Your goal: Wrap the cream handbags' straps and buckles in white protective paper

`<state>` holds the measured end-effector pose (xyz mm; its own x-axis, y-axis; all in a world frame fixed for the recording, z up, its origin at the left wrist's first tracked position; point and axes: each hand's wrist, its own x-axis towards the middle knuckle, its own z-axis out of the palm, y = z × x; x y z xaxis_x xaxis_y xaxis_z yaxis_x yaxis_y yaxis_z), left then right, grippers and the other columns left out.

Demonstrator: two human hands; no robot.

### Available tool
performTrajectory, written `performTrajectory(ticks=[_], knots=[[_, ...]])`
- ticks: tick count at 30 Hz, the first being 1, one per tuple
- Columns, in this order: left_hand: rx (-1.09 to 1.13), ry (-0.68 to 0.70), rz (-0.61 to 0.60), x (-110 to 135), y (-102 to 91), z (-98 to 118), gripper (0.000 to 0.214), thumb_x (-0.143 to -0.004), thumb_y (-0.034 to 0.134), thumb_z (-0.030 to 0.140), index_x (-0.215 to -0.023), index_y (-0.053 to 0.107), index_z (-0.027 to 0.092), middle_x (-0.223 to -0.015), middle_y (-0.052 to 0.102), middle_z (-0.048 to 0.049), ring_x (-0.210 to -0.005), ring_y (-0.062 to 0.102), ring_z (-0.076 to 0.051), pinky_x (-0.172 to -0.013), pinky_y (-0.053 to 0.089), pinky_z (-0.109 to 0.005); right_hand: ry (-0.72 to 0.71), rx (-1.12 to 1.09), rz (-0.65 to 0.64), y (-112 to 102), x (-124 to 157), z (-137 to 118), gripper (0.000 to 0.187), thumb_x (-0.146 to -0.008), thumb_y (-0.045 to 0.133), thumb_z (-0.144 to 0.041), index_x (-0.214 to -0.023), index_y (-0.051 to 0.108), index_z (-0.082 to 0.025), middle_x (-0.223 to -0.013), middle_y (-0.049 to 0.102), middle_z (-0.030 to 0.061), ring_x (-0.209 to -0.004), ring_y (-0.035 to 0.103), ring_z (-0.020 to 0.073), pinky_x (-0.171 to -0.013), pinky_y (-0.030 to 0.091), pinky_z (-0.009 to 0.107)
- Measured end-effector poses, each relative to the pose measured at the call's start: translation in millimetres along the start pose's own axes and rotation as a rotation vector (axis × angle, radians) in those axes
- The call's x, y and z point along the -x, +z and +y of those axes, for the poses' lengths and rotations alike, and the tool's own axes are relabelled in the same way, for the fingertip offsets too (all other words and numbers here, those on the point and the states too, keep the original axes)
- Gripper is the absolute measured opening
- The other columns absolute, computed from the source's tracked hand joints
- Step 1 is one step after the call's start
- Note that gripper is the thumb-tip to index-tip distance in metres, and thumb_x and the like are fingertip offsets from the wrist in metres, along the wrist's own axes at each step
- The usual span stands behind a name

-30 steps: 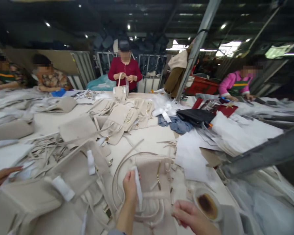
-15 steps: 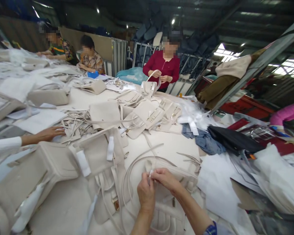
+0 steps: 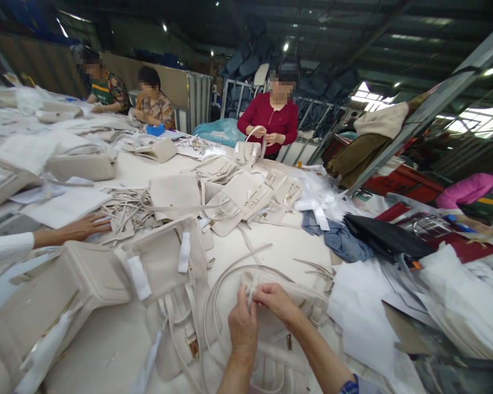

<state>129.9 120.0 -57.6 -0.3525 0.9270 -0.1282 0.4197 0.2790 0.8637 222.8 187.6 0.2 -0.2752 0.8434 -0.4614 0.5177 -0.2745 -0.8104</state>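
Observation:
A beige handbag (image 3: 296,290) lies in front of me, with its long thin strap (image 3: 214,295) looped out to the left. At its upper left corner my left hand (image 3: 244,323) pinches a small pale strip (image 3: 250,290) between thumb and fingers. Close beside it, touching the same strip, my right hand (image 3: 276,302) is closed with thumb and forefinger pressed together. Whether the strip belongs to the bag cannot be made out. Left of my hands rests another beige bag (image 3: 162,262) with white paper wraps (image 3: 184,251) and a gold clasp (image 3: 193,346).
A co-worker's hand (image 3: 80,229) reaches in from the left toward a heap of beige strips (image 3: 125,210). More beige bags (image 3: 246,191) fill the table's middle. White sheets (image 3: 359,312) and a black pouch (image 3: 386,238) lie right. Across the table a person in red (image 3: 271,117) handles a strap.
My view has shifted slightly. Both my hands keep their pinch at the bag's corner, fingers moving only a little. The co-worker's hand at left has spread its fingers over the strips.

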Motion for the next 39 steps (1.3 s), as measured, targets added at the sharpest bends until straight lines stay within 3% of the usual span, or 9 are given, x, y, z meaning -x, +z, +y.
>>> performTrajectory(ticks=[3,8,13,19,23,28,34,39], knots=[[-0.057,0.053,0.022,0,-0.6,-3,0.046,-0.091,0.039,0.029,-0.133,0.044,0.011,-0.101,0.072,-0.0142,-0.089,0.069,-0.029,-0.074,0.048,-0.035,-0.003,0.019,-0.001,0,0,0,0.021,-0.062,0.052,-0.034,-0.053,0.053,-0.014,-0.05,0.044,-0.0024,-0.053,0.036,0.0098,-0.055,0.027,0.026],[-0.185,0.202,0.115,1,-2.3,-7,0.057,-0.092,0.041,0.027,-0.145,0.027,0.012,-0.085,0.075,-0.0089,-0.064,0.068,-0.022,-0.059,0.047,-0.029,0.006,0.057,0.014,3,-5,0,0.019,-0.062,0.053,-0.031,-0.053,0.054,-0.014,-0.048,0.046,-0.002,-0.051,0.037,0.01,-0.054,0.027,0.026],[-0.171,0.282,0.154,-3,1.5,-16,0.039,-0.091,0.042,0.026,-0.126,0.052,0.01,-0.103,0.073,-0.0148,-0.08,0.071,-0.024,-0.068,0.052,-0.03,0.009,0.062,0.017,4,-8,-1,0.018,-0.062,0.052,-0.029,-0.051,0.055,-0.014,-0.048,0.047,-0.0015,-0.051,0.039,0.0101,-0.055,0.028,0.026],[0.073,0.123,0.046,-4,-9.0,-5,0.024,-0.087,0.044,0.03,-0.1,0.06,0.017,-0.092,0.072,-0.0094,-0.086,0.067,-0.024,-0.075,0.049,-0.033,0.032,0.02,-0.015,2,-5,1,0.02,-0.063,0.053,-0.032,-0.053,0.052,-0.015,-0.047,0.042,-0.0035,-0.049,0.032,0.0082,-0.051,0.022,0.025],[0.274,-0.011,-0.06,-8,-25.8,7,0.022,-0.08,0.049,0.033,-0.085,0.062,0.016,-0.076,0.069,-0.0053,-0.071,0.063,-0.02,-0.068,0.044,-0.03,0.049,-0.033,-0.063,-2,-1,2,0.021,-0.062,0.054,-0.035,-0.056,0.053,-0.015,-0.049,0.042,-0.0037,-0.047,0.031,0.0075,-0.049,0.021,0.024],[0.436,-0.114,-0.131,-17,-35.8,8,0.017,-0.069,0.054,0.029,-0.074,0.063,0.015,-0.067,0.065,-0.0027,-0.065,0.059,-0.018,-0.064,0.043,-0.028,0.095,-0.079,-0.106,-7,11,4,0.017,-0.06,0.053,-0.031,-0.059,0.059,-0.015,-0.045,0.037,-0.0048,-0.044,0.028,0.008,-0.046,0.017,0.025],[0.529,-0.282,-0.238,-18,-40.0,13,0.017,-0.065,0.054,0.031,-0.073,0.058,0.016,-0.051,0.057,0.003,-0.047,0.051,-0.013,-0.05,0.037,-0.025,0.084,-0.068,0.092,-1,5,16,0.017,-0.056,0.065,-0.022,-0.07,0.059,-0.014,-0.056,0.051,-0.0031,-0.055,0.041,0.0098,-0.053,0.027,0.024],[0.697,-0.446,-0.309,-18,-41.6,14,0.021,-0.063,0.058,0.034,-0.074,0.052,0.018,-0.048,0.057,0.0048,-0.047,0.055,-0.014,-0.051,0.045,-0.027,0.012,-0.093,0.172,11,2,28,0.014,-0.06,0.062,-0.021,-0.071,0.056,-0.016,-0.052,0.047,-0.0052,-0.051,0.037,0.0093,-0.052,0.026,0.025]])
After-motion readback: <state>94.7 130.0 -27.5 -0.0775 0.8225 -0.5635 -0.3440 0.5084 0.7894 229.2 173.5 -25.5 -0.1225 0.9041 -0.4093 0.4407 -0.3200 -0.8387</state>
